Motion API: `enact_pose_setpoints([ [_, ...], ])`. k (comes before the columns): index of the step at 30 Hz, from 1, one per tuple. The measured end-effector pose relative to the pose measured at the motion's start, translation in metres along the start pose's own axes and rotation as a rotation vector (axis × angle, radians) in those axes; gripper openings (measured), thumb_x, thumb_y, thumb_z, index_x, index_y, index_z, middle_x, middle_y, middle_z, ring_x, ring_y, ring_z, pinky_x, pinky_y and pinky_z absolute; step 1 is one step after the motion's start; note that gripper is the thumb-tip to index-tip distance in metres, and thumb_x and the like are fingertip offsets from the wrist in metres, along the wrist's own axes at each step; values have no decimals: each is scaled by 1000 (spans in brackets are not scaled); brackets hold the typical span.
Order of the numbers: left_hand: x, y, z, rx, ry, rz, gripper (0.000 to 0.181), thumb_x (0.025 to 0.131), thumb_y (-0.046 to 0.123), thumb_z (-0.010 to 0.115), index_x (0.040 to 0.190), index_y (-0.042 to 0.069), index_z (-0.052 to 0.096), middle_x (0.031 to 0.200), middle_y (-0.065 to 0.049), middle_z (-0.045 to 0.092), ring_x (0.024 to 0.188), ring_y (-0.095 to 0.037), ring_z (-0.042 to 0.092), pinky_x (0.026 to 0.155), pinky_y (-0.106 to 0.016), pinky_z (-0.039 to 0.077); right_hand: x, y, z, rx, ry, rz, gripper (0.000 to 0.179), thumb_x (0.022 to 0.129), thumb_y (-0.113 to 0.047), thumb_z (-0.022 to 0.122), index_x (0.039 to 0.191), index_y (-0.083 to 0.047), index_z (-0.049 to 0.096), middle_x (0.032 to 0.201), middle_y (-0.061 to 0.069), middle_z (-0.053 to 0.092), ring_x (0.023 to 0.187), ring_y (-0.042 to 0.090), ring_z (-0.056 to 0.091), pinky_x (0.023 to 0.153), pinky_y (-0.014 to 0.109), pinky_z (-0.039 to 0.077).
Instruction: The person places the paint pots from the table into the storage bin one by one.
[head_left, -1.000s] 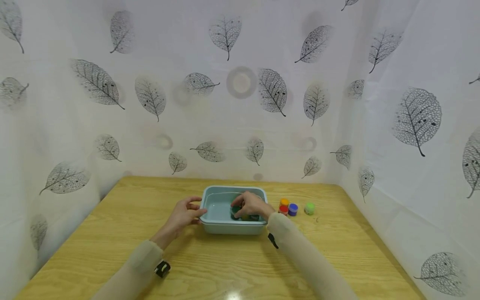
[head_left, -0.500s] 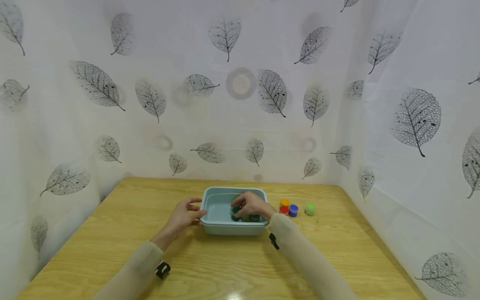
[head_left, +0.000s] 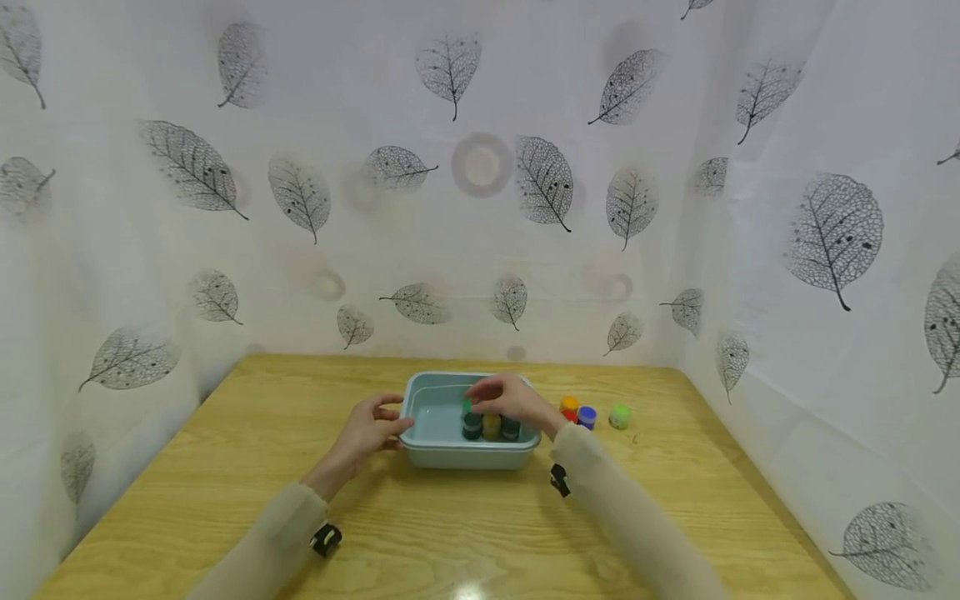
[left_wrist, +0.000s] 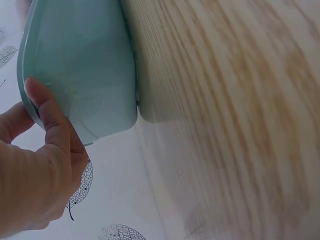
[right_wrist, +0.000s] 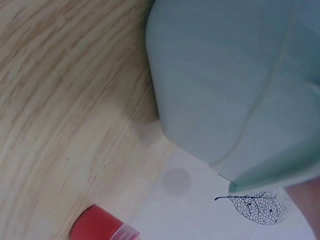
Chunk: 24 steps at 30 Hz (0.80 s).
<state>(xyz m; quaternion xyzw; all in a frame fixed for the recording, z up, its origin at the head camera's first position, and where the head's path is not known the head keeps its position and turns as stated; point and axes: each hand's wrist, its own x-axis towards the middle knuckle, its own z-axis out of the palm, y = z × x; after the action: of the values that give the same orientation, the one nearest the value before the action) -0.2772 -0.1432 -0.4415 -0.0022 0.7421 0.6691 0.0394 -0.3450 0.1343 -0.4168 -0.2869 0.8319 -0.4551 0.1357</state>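
Note:
A light blue-green plastic tub [head_left: 468, 458] stands on the wooden table. My left hand [head_left: 372, 429] grips its left end; in the left wrist view the thumb and fingers [left_wrist: 52, 117] are at the rim. Over the tub's right half is my right hand [head_left: 512, 398], its thumb and fingertips pinching a green paint pot [head_left: 467, 407]. In front of that pot, a dark green pot [head_left: 472, 427], a yellowish pot [head_left: 491, 427] and a dark pot [head_left: 510, 429] stand along the tub's near wall. The right wrist view hides the right fingers behind the tub wall.
Right of the tub are an orange-lidded pot [head_left: 569, 403], a red-lidded pot [head_left: 570, 416], a blue-purple pot [head_left: 587, 417] and a light green pot [head_left: 619, 417]. A leaf-printed white curtain [head_left: 480, 250] hangs behind the table [head_left: 420, 533].
My right hand has left the dark green pot and shifted up and back to the green pot behind it, uncovering the front row. The left hand stays on the tub.

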Motion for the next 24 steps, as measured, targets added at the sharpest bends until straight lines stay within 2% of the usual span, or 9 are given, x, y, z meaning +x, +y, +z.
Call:
enact_pose_setpoints([
  [5,1,0,0,-3,-1,8,53,89,3,70,136,-4,48,104,-18,57,70,-17,65,63,-34,61,-8,1,-9,74,19,10,38,94,-19,67,126,0,63,122,20,65,103,23,65,87,37,58],
  [8,1,0,0,-7,-1,8,52,89,3,70,136,-4,48,103,-17,56,70,-17,64,64,-35,61,-13,3,-15,84,49,39,39,93,-22,68,126,-1,63,122,19,66,104,24,65,88,37,58],
  [14,0,1,-1,-2,7,-5,53,89,3,70,136,-3,48,105,-18,55,71,-18,64,65,-35,61,-25,10,-29,93,92,63,41,92,-22,69,126,0,62,124,24,63,106,37,64,86,46,57],
  [19,1,0,-1,0,8,-10,54,89,4,71,138,-3,48,107,-18,56,74,-20,65,65,-36,61,-34,14,-41,150,102,80,43,92,-21,69,128,1,60,127,24,62,106,45,58,76,33,54],
  [24,2,-1,-1,0,3,-10,54,89,3,71,138,-3,48,106,-17,56,73,-21,65,67,-40,62,-43,22,-51,131,121,79,41,93,-20,68,127,1,60,125,23,63,96,33,61,74,32,54],
])
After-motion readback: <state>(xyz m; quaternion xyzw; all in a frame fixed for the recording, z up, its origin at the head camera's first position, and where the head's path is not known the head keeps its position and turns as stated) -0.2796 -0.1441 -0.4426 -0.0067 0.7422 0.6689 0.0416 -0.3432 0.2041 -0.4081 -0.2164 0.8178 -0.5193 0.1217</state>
